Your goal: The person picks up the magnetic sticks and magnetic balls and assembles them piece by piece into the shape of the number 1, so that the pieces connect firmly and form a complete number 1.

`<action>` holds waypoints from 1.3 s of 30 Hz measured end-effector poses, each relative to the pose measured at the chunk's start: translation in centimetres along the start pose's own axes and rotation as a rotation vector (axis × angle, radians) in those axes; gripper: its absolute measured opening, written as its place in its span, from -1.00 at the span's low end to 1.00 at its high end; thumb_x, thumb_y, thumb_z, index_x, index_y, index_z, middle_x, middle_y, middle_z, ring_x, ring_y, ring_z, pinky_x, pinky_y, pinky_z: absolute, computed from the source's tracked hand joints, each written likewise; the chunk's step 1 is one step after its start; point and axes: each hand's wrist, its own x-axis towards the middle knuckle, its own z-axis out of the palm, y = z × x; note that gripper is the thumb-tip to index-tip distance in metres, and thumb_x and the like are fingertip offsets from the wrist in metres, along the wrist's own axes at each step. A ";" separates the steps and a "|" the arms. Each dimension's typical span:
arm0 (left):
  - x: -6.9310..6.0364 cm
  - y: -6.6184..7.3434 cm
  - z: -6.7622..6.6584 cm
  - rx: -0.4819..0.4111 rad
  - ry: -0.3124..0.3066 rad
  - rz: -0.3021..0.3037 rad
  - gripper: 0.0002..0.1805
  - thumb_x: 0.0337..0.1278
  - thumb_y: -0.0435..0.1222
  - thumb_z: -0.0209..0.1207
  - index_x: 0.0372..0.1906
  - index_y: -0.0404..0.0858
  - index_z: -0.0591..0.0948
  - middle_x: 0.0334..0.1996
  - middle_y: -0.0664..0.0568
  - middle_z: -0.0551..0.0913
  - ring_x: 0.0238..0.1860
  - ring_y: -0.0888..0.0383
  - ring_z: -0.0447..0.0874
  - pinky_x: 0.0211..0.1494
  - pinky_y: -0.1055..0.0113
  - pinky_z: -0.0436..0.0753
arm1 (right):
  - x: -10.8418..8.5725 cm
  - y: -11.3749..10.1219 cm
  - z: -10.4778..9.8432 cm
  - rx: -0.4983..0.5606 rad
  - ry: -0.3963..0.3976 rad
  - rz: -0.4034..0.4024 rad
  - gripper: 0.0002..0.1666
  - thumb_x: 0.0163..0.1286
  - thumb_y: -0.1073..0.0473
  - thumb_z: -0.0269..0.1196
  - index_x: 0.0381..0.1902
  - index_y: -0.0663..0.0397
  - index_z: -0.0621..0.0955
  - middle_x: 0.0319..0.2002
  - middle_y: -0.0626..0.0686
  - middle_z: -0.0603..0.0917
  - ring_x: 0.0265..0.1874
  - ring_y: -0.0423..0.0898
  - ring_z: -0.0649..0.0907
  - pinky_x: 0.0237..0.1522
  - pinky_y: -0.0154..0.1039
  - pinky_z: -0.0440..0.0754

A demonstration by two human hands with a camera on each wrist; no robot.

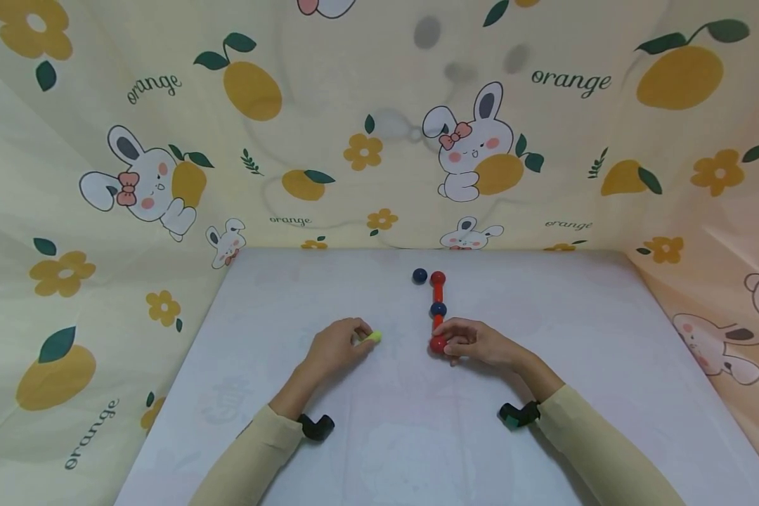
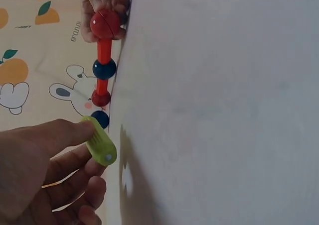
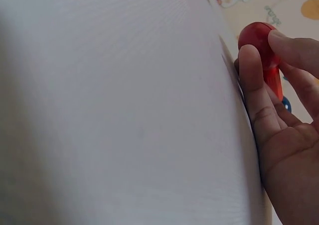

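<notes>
At the left cuff sits a black wrist device (image 1: 318, 427). Beyond it, the person's left hand (image 1: 340, 348) pinches a yellow-green piece (image 2: 101, 144) between thumb and fingers, its other fingers loosely bent. Ahead of and between both hands lies a loose blue ball (image 1: 419, 276), just beside a far red ball (image 1: 438, 278). From that ball a straight chain runs towards the right hand (image 1: 488, 346): red rod (image 1: 438, 292), middle blue ball (image 1: 438, 310), second red rod (image 1: 438, 321), near red ball (image 1: 438, 345). The right thumb and fingers pinch this near ball.
</notes>
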 end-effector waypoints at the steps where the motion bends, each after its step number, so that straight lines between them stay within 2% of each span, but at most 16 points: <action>1: 0.0 0.1 0.1 -0.015 -0.006 -0.001 -0.79 0.41 -0.08 0.39 -0.01 -0.07 0.77 -0.21 0.22 0.76 -0.27 0.24 0.59 -0.21 0.26 0.59 | 0.0 0.0 0.0 0.001 -0.001 0.000 -0.54 0.61 0.24 0.30 0.38 0.19 0.56 0.17 0.34 0.62 -0.07 0.13 0.72 -0.02 -0.16 0.77; 5: 0.1 0.4 0.3 -0.071 -0.037 0.010 -0.77 0.41 -0.06 0.38 -0.01 -0.07 0.77 -0.22 0.24 0.77 -0.28 0.28 0.61 -0.18 0.26 0.59 | 0.0 0.0 0.0 0.006 -0.005 -0.002 -0.54 0.61 0.25 0.29 0.38 0.20 0.55 0.17 0.35 0.61 -0.09 0.12 0.72 -0.02 -0.16 0.77; 11: 0.1 1.3 0.6 -0.184 -0.108 0.015 -0.75 0.41 -0.07 0.38 0.00 -0.11 0.77 -0.18 0.17 0.80 -0.22 0.25 0.67 -0.04 0.16 0.64 | 0.1 0.1 -0.1 0.015 -0.008 0.003 -0.54 0.61 0.25 0.29 0.39 0.20 0.55 0.18 0.35 0.61 -0.09 0.12 0.73 -0.02 -0.15 0.77; 18: 0.3 2.1 1.6 -0.291 -0.185 0.032 -0.73 0.40 -0.06 0.39 -0.01 -0.14 0.77 -0.19 0.15 0.81 -0.23 0.26 0.70 0.02 0.16 0.66 | 0.2 0.2 -0.2 0.021 -0.016 -0.008 -0.54 0.62 0.25 0.28 0.40 0.22 0.54 0.18 0.35 0.61 -0.07 0.10 0.72 -0.02 -0.16 0.77; 26: 0.4 3.2 2.7 -0.328 -0.226 -0.003 -0.76 0.41 -0.05 0.39 -0.04 -0.10 0.77 -0.21 0.21 0.78 -0.20 0.26 0.70 0.05 0.18 0.66 | 0.1 0.2 -0.2 0.016 -0.015 -0.005 -0.53 0.62 0.25 0.27 0.40 0.22 0.54 0.18 0.35 0.62 -0.11 0.10 0.74 -0.02 -0.17 0.77; 33: 0.4 4.2 4.0 -0.392 -0.247 0.014 -0.75 0.41 -0.07 0.39 -0.03 -0.15 0.78 -0.20 0.16 0.81 -0.16 0.26 0.75 0.07 0.20 0.69 | 0.1 0.2 -0.1 0.019 -0.008 0.008 -0.53 0.62 0.26 0.27 0.41 0.21 0.53 0.22 0.35 0.59 -0.08 0.10 0.73 0.00 -0.17 0.77; 39: 0.5 4.9 5.0 -0.398 -0.264 0.001 -0.74 0.40 -0.05 0.40 -0.04 -0.14 0.80 -0.20 0.17 0.82 -0.14 0.26 0.77 0.06 0.21 0.71 | 0.0 0.2 -0.2 0.029 -0.001 0.017 -0.52 0.62 0.25 0.28 0.41 0.18 0.53 0.26 0.32 0.58 -0.01 0.13 0.71 0.02 -0.15 0.77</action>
